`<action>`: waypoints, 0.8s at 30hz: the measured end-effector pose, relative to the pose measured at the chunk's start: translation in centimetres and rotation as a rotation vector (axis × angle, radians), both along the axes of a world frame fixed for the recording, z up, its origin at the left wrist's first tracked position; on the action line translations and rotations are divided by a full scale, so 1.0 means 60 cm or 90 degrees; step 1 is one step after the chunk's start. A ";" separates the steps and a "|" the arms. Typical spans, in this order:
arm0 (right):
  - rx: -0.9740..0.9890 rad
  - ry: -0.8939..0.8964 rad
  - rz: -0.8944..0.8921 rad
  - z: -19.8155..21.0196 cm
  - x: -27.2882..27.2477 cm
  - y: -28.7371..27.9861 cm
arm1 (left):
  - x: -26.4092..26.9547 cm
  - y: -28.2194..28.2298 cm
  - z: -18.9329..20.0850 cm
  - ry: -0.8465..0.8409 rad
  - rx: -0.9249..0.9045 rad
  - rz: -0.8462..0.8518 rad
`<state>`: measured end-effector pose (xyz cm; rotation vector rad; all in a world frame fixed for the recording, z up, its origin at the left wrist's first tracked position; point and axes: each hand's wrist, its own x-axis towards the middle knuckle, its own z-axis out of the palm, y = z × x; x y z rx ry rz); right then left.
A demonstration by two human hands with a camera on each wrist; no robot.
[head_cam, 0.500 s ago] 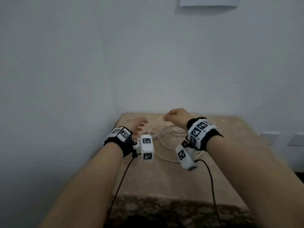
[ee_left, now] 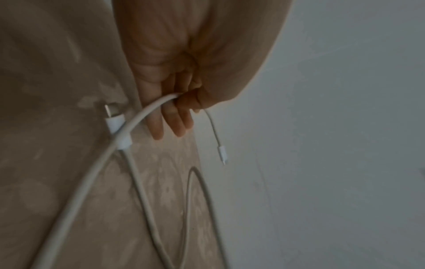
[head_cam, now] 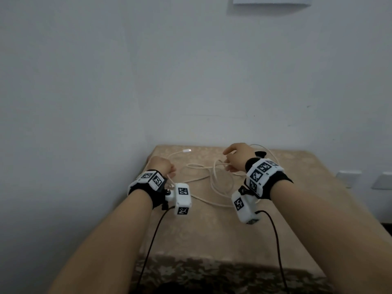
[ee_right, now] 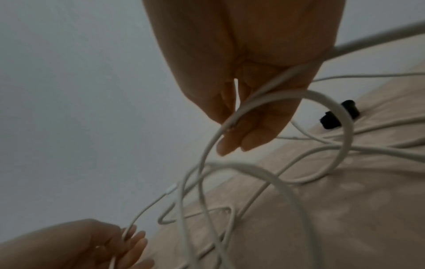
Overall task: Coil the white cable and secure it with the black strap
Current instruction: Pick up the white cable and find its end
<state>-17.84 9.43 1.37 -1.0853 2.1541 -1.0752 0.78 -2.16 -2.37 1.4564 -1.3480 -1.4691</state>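
Note:
The white cable lies in loose tangled loops on the beige tabletop. Its USB plug rests near the far edge. At the table's left side my left hand pinches the cable near its thin end. In the left wrist view the cable runs out between thumb and fingers of that hand, and the small connector dangles past it. My right hand grips a strand above the loops, and its fingers curl round the cable. The black strap lies just behind the right hand.
The table stands against a pale wall, and its left edge runs close to that wall. Black wrist-camera leads hang over the near edge. Wall sockets sit at the right.
My hands have drawn apart, the left going left and nearer, the right going right. The cable between them is more stretched out, and the USB plug now shows.

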 end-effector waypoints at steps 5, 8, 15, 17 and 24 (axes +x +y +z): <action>-0.015 -0.012 -0.039 -0.017 -0.030 -0.001 | -0.029 0.003 0.010 0.158 0.025 0.057; -0.044 0.089 -0.043 -0.017 -0.031 -0.009 | -0.046 0.005 0.025 0.209 0.012 0.037; -0.215 0.017 0.086 0.032 0.026 0.005 | -0.063 0.035 0.099 0.357 -0.029 0.001; -0.221 -0.093 0.164 0.055 0.053 0.012 | -0.066 0.057 0.130 0.382 -0.058 -0.026; -0.172 -0.189 0.227 0.118 0.101 0.052 | -0.056 0.121 0.220 0.372 -0.126 -0.013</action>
